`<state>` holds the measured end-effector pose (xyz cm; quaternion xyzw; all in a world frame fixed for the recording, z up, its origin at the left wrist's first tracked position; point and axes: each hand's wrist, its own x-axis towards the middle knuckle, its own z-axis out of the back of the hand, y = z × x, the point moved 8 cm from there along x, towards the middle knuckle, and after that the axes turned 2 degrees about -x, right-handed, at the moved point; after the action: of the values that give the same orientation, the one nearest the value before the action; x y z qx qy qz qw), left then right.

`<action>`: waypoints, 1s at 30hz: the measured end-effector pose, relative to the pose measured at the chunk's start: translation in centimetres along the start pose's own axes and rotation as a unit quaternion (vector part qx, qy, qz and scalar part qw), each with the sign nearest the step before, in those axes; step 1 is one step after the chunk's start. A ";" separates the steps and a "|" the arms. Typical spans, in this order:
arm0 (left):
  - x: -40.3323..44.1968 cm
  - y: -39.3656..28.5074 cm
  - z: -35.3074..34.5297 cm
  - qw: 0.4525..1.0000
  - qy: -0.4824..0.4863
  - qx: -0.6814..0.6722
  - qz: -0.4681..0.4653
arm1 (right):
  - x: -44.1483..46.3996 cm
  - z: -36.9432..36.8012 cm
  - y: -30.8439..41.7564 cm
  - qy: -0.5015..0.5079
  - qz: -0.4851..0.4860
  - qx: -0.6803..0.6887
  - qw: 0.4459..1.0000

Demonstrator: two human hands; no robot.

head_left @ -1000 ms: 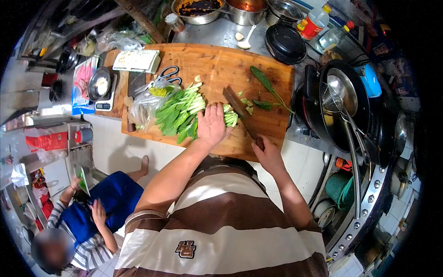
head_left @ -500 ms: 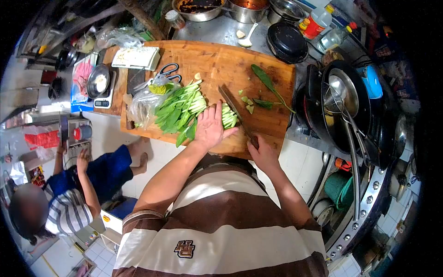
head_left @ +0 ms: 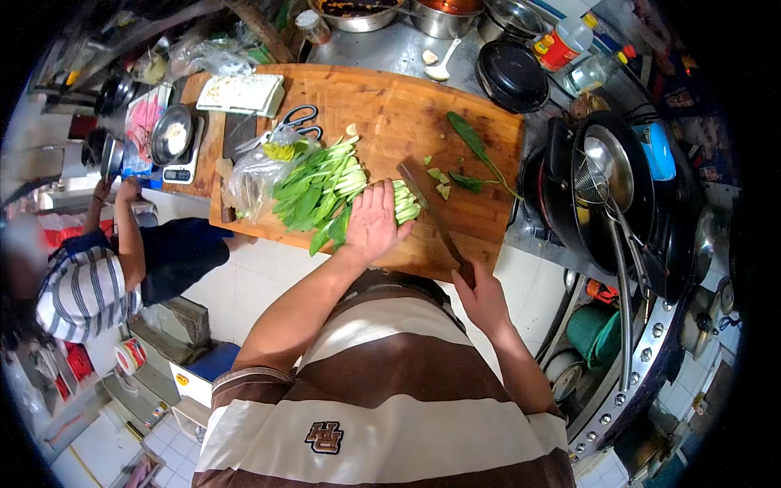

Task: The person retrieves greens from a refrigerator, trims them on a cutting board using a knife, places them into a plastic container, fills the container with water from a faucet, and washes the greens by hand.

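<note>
My left hand (head_left: 374,224) lies flat with fingers stretched out over a bunch of leafy greens (head_left: 313,195) on the wooden cutting board (head_left: 390,98). Pale cut stems (head_left: 406,202) show just right of its fingertips. My right hand (head_left: 483,299) is wrapped round the handle of a kitchen knife (head_left: 437,218) near the board's front edge. Its blade, seen nearly edge-on, points up and left, just right of the stems. Beyond the knife are small stem scraps (head_left: 440,179) and a loose leafy stalk (head_left: 470,140).
Scissors (head_left: 302,119) and a clear plastic bag (head_left: 246,189) are left of the greens. A white container (head_left: 241,94) and a metal bowl on a scale (head_left: 172,134) stand further left. Woks (head_left: 573,220) are at right. Another person (head_left: 85,281) stands at left, arms raised.
The knife has moved slightly right, away from the stems, with my right hand shifting right and down. My left hand stays on the greens. The other person has moved further up the view.
</note>
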<state>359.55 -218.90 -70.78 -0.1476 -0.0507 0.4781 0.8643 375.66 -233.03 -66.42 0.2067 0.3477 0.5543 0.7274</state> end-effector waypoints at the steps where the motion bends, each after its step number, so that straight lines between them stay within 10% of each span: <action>1: 0.0 0.0 0.0 1.000 -0.001 0.002 -0.004 | -0.3 0.0 0.1 0.012 -0.013 0.005 1.000; 30: 0.3 0.6 -1.0 1.000 0.001 0.012 -0.021 | 4.3 -2.3 0.9 0.174 -0.126 -0.020 0.976</action>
<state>359.45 -218.55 -71.96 -0.1366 -0.0470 0.4604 0.8759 373.94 -228.87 -68.55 0.0465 0.4812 0.4927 0.7236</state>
